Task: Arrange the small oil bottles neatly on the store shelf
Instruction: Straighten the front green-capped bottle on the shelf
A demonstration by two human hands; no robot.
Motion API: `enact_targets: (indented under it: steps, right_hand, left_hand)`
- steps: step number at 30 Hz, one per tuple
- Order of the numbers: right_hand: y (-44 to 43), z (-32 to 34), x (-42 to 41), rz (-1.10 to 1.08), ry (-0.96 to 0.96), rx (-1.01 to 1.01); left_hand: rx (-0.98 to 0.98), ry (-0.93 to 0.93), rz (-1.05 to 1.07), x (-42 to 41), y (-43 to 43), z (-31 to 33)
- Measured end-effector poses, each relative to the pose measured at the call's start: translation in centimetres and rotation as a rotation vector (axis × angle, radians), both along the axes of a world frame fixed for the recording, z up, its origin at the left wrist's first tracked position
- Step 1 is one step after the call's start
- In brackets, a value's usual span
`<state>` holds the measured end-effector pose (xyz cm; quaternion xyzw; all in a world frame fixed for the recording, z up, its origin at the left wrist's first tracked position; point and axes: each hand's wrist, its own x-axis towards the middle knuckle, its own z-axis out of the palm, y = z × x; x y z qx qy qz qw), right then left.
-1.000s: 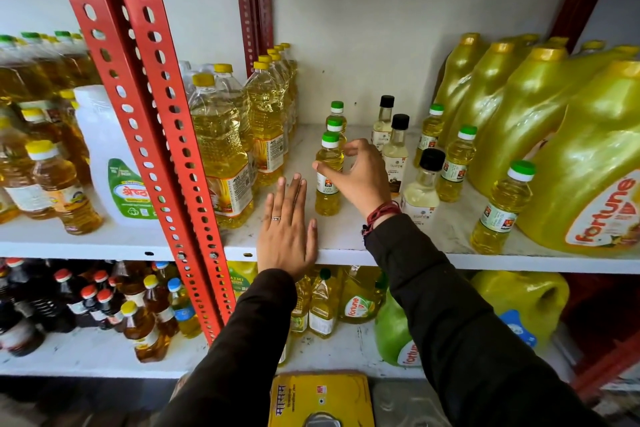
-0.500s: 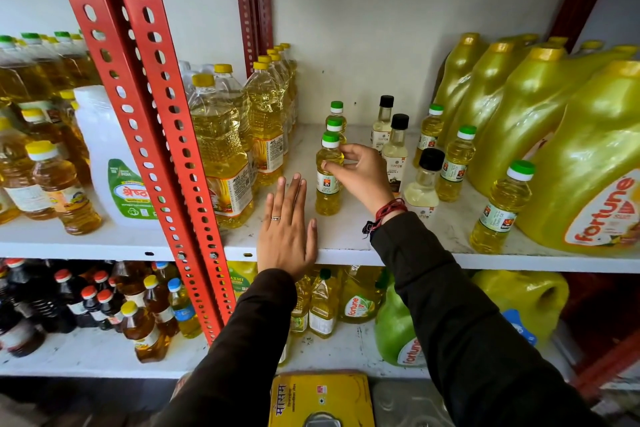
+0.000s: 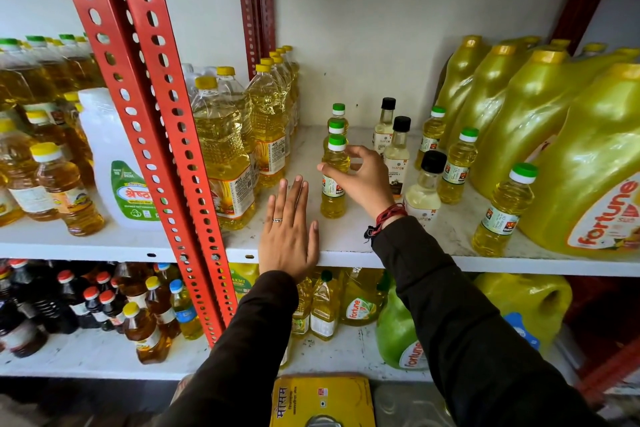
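Small green-capped oil bottles stand on the white shelf (image 3: 346,246). Three form a line running back from the front; my right hand (image 3: 360,180) grips the front bottle (image 3: 334,180) of that line around its middle, upright on the shelf. Three more green-capped bottles stand to the right, the nearest one (image 3: 502,211) by the big jug. Three black-capped pale bottles (image 3: 424,191) stand between the two groups. My left hand (image 3: 289,232) lies flat on the shelf's front edge, fingers together, holding nothing.
Tall yellow-capped oil bottles (image 3: 221,156) crowd the left next to the red upright posts (image 3: 166,135). Large yellow Fortune jugs (image 3: 585,177) fill the right side. A lower shelf (image 3: 104,357) holds more bottles; a yellow tin (image 3: 322,402) sits below.
My right hand has shifted slightly on the front green-capped bottle, fingers closing around its body. The left hand has stayed flat on the shelf edge.
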<state>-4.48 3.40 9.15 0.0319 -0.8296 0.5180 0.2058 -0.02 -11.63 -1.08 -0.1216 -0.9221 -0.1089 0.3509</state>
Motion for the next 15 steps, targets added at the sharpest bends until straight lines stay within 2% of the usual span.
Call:
enact_targets:
  steps: [5,15]
  right_hand:
    - [0.2,-0.1,0.4,0.079,-0.004,-0.041]
    - [0.4,0.2,1.5,0.025,0.043,-0.026]
  left_hand:
    - [-0.001,-0.003,0.001,0.1,0.0,0.1]
    - [0.001,-0.006,0.001,0.3,0.1,0.2]
